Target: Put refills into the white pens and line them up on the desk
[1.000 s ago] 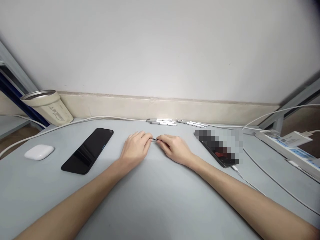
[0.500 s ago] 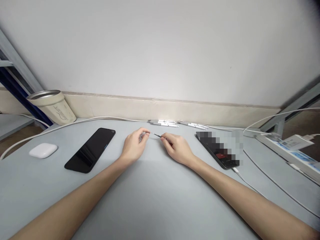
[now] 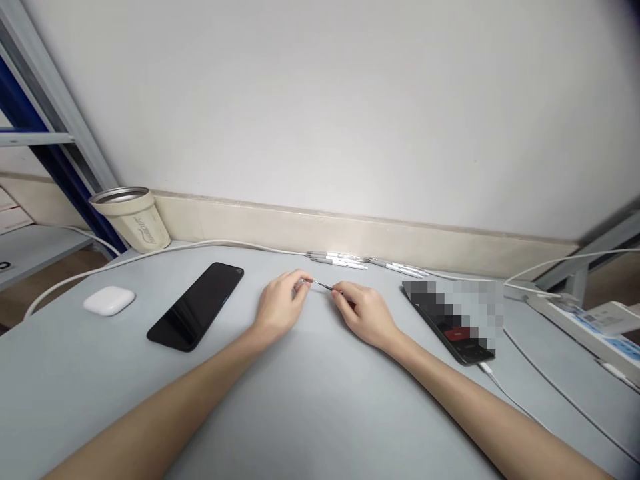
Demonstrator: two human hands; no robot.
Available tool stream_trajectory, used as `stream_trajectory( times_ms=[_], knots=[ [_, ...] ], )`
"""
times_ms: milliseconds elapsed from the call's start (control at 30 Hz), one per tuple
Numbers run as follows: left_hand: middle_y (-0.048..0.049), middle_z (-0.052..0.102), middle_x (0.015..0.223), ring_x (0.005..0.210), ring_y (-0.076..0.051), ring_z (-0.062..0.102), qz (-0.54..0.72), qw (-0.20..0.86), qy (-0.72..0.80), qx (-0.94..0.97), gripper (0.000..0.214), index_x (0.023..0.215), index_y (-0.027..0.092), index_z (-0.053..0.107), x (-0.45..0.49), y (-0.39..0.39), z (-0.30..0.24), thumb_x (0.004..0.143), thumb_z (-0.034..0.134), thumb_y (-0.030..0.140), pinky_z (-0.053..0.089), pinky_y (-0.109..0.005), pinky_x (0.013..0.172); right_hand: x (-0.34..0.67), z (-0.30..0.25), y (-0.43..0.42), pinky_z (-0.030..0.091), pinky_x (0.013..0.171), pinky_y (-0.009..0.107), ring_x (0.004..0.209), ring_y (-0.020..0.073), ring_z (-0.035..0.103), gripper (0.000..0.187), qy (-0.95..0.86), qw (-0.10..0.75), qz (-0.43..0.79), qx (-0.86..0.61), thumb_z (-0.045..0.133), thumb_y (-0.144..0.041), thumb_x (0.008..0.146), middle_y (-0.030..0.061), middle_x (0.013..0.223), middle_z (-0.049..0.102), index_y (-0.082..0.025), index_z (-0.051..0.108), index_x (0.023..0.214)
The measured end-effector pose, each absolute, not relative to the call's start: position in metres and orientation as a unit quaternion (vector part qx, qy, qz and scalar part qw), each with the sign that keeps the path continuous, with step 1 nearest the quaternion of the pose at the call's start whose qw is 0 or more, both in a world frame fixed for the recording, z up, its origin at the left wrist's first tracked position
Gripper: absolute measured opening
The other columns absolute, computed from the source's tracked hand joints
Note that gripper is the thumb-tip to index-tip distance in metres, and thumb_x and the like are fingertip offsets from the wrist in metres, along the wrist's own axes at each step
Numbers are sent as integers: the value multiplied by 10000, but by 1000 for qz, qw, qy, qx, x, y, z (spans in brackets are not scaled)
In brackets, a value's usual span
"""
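Observation:
My right hand [image 3: 367,313] is closed, thumb and fingers pinching the dark end of a thin pen refill [image 3: 324,285] just above the desk. The refill's silvery tip points left and reaches the fingertips of my left hand [image 3: 283,303]. That hand is closed in a pinch around the tip; anything smaller between its fingers is hidden. Beyond the hands, several white and grey pens lie in two groups by the wall, a left group [image 3: 337,260] and a right group [image 3: 397,268].
On the left of the grey desk [image 3: 300,413] lie a black phone [image 3: 196,307] and a white earbud case [image 3: 109,301]; a cream cup [image 3: 137,223] stands behind. To the right are a phone plugged into a cable [image 3: 440,323] and a power strip [image 3: 585,327]. Cables run along the wall.
The view has shifted, so everything sits farther right and slightly lower. My left fingertips, apart from the refill's tip before, now meet it. My right hand keeps its pinch.

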State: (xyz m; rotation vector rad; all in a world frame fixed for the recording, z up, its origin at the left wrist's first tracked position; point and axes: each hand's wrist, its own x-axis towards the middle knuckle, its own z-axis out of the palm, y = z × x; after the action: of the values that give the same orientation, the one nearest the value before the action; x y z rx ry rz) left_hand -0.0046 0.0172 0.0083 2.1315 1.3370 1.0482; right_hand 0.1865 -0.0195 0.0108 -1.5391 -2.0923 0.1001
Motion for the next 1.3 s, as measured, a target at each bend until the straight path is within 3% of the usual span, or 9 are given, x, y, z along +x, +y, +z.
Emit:
stream_trajectory(
  times_ms=[200,433,633,767,1300],
  knots=[
    [4,662,943,829,-153,597,343,167,466,799,221,969,267,626,-5,18,5,904,415,284,430,-267,716,186,9,-18,368,624,251,685,144,574,233,-781,256,34,-569,384,-296,944,10,812,655,-234,605,904],
    [-3,625,848,799,-177,565,285,75,447,844,218,940,282,638,-1,17,3,917,423,308,391,-307,711,187,7,-18,331,585,239,657,135,564,239,-790,230,7,-568,396,-307,944,17,788,644,-234,622,921],
    [-4,657,887,872,-192,581,318,142,467,813,224,1085,248,566,0,19,3,883,478,288,416,-316,780,188,7,-17,354,621,244,695,143,578,217,-778,250,22,-575,406,-290,939,20,822,654,-226,612,907],
    [-32,655,1012,961,-206,553,318,169,471,805,233,974,208,578,-1,21,2,933,354,259,421,-323,819,188,7,-17,375,646,253,695,150,573,221,-770,280,37,-572,404,-279,937,27,807,656,-216,614,907],
    [-30,601,1008,969,-204,519,307,156,440,829,290,1082,266,625,-1,24,-3,936,375,267,425,-340,872,188,8,-19,355,626,240,679,139,558,217,-782,262,29,-564,406,-277,932,20,801,647,-223,613,893]
  ],
)
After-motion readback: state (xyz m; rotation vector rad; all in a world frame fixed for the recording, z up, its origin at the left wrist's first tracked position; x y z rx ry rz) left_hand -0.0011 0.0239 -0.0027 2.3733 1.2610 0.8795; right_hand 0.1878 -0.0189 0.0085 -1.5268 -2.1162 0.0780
